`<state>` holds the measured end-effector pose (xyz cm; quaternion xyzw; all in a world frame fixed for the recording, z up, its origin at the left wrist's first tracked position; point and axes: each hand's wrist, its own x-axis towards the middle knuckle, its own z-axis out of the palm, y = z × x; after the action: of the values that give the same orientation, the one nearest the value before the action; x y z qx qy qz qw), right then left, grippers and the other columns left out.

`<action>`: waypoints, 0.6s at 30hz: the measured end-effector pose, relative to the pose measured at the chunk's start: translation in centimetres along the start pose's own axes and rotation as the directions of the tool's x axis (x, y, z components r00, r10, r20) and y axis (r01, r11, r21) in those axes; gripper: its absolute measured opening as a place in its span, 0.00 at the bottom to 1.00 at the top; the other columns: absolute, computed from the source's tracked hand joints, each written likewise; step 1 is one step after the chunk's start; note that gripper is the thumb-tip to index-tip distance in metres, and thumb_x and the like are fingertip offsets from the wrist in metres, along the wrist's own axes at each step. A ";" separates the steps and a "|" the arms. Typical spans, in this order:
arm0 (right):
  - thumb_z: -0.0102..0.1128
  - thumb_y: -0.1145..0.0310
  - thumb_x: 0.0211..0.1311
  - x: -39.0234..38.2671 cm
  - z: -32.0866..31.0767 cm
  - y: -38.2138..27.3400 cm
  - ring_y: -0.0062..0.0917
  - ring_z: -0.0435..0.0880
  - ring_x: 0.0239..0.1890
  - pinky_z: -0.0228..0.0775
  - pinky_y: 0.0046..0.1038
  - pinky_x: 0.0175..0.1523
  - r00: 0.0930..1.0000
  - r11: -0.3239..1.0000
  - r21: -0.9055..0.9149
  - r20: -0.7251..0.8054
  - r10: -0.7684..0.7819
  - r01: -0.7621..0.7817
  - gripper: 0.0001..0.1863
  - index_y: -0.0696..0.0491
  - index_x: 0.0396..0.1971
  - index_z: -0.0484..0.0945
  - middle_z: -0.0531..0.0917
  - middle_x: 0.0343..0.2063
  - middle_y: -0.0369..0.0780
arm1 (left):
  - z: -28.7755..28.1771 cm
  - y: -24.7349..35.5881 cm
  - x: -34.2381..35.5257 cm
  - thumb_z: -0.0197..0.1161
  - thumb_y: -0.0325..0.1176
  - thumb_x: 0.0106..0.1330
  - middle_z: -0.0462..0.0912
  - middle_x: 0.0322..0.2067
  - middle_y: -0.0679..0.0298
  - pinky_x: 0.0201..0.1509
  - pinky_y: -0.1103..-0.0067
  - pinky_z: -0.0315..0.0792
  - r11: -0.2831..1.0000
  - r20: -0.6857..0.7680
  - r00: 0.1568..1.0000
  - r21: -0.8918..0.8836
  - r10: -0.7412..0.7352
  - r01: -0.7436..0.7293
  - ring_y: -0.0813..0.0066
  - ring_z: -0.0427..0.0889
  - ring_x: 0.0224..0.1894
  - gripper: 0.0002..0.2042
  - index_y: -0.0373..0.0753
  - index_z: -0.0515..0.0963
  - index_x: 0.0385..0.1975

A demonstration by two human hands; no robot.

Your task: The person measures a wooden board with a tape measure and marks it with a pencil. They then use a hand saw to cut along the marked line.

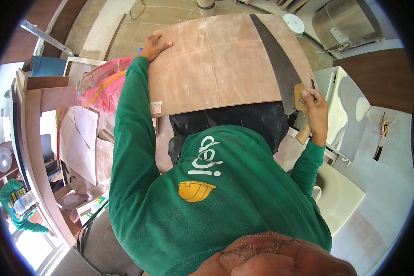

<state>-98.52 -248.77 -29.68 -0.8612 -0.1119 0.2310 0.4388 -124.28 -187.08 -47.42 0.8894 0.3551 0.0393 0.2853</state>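
Observation:
A large light-brown plywood panel (207, 64) lies in front of me, over my lap. My left hand (155, 47) rests palm down on its far left edge, fingers apart. Along the panel's right side runs a dark grey tapered strip (278, 57), narrow at the far end and wider near me. My right hand (315, 108) is closed around a wooden-handled scraper (300, 97) with a flat tan end. That flat end is over the near right part of the dark strip, while its rounded handle sticks out below my fingers. Whether the flat end touches the strip, I cannot tell.
A pink and clear plastic bag (101, 87) sits left of the panel, beside wooden framing (32, 138). On the right are a pale, stained panel (342, 110) and a white round lid (293, 25). Another person in green (16, 202) shows at the far left.

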 end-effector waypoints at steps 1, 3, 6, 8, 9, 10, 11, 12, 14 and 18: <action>0.69 0.51 0.79 0.0 0.0 -0.1 0.17 0.85 0.34 0.76 0.23 0.31 1.000 1.000 -0.005 -0.006 -0.008 0.008 0.22 0.56 0.55 0.86 0.89 0.39 0.35 | 0.0 0.0 -0.1 0.73 0.79 0.58 0.59 0.79 0.32 0.84 0.55 0.65 1.000 0.006 1.000 -0.010 -0.011 0.011 0.37 0.62 0.82 0.61 0.32 0.69 0.79; 0.68 0.52 0.79 0.0 0.0 0.0 0.17 0.85 0.34 0.76 0.23 0.32 1.000 1.000 -0.004 -0.014 -0.013 0.013 0.22 0.56 0.54 0.86 0.89 0.39 0.35 | 0.0 0.5 -0.3 0.73 0.79 0.58 0.59 0.79 0.32 0.85 0.55 0.64 0.999 0.023 0.999 -0.028 -0.030 0.031 0.37 0.61 0.82 0.60 0.32 0.69 0.79; 0.68 0.52 0.79 0.0 0.0 0.0 0.17 0.85 0.34 0.76 0.23 0.32 1.000 1.000 0.007 -0.009 -0.010 0.010 0.21 0.56 0.54 0.86 0.89 0.39 0.35 | 0.0 0.3 -0.1 0.72 0.79 0.59 0.59 0.79 0.32 0.86 0.54 0.62 1.000 0.016 1.000 -0.020 -0.010 0.010 0.38 0.59 0.83 0.60 0.33 0.68 0.80; 0.68 0.52 0.79 0.0 -0.1 -0.2 0.17 0.84 0.34 0.76 0.23 0.32 1.000 1.000 0.004 -0.005 -0.009 0.009 0.21 0.56 0.54 0.86 0.89 0.39 0.34 | 0.0 -0.1 0.1 0.72 0.79 0.59 0.58 0.79 0.32 0.86 0.54 0.60 1.000 0.030 1.000 -0.021 -0.011 0.012 0.38 0.57 0.84 0.60 0.33 0.68 0.80; 0.68 0.52 0.79 0.0 -0.1 -0.4 0.17 0.84 0.34 0.76 0.23 0.32 1.000 1.000 0.005 -0.005 -0.008 0.008 0.21 0.56 0.54 0.86 0.89 0.39 0.34 | 0.0 -0.1 0.2 0.72 0.79 0.59 0.58 0.79 0.32 0.86 0.54 0.60 1.000 0.037 0.999 -0.022 -0.011 0.012 0.38 0.56 0.84 0.60 0.33 0.68 0.80; 0.68 0.52 0.79 0.1 -0.1 -0.5 0.16 0.84 0.34 0.76 0.23 0.32 1.000 1.000 0.007 -0.005 -0.008 0.008 0.21 0.56 0.54 0.86 0.89 0.39 0.34 | 0.0 -0.2 0.2 0.72 0.78 0.59 0.58 0.79 0.32 0.86 0.54 0.60 0.999 0.037 0.999 -0.028 -0.015 0.016 0.38 0.56 0.84 0.60 0.33 0.68 0.80; 0.68 0.52 0.79 0.1 -0.1 -0.6 0.16 0.84 0.34 0.76 0.23 0.32 1.000 1.000 0.007 -0.004 -0.008 0.008 0.21 0.57 0.53 0.86 0.88 0.39 0.34 | 0.0 -0.2 0.2 0.72 0.78 0.59 0.58 0.79 0.32 0.86 0.54 0.60 0.999 0.037 0.999 -0.035 -0.018 0.020 0.37 0.55 0.84 0.60 0.33 0.68 0.80; 0.68 0.52 0.79 0.2 -0.1 -0.6 0.16 0.84 0.34 0.76 0.23 0.32 1.000 1.000 0.007 -0.003 -0.004 0.004 0.21 0.57 0.53 0.86 0.88 0.39 0.35 | 0.0 -0.2 0.2 0.72 0.78 0.60 0.58 0.79 0.32 0.86 0.54 0.60 0.999 0.036 0.999 -0.042 -0.022 0.023 0.37 0.54 0.84 0.60 0.33 0.67 0.80; 0.68 0.53 0.78 0.3 -0.1 -0.5 0.16 0.84 0.34 0.76 0.23 0.32 1.000 1.000 0.006 -0.003 0.004 -0.004 0.21 0.57 0.53 0.86 0.88 0.39 0.35 | 0.0 -0.1 0.0 0.72 0.75 0.62 0.60 0.79 0.33 0.85 0.55 0.61 1.000 0.012 1.000 -0.027 -0.002 0.002 0.38 0.61 0.82 0.56 0.33 0.70 0.79; 0.69 0.54 0.78 0.6 0.1 0.1 0.16 0.82 0.34 0.75 0.23 0.32 1.000 1.000 0.026 -0.018 0.011 -0.011 0.21 0.58 0.52 0.86 0.87 0.37 0.35 | -0.5 -0.2 0.2 0.72 0.74 0.64 0.64 0.77 0.32 0.83 0.55 0.63 0.999 -0.016 1.000 0.025 0.023 -0.022 0.38 0.65 0.80 0.54 0.35 0.71 0.79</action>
<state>-98.06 -248.51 -29.95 -0.8580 -0.1001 0.2272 0.4497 -124.39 -186.65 -47.12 0.8965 0.3479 0.0453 0.2707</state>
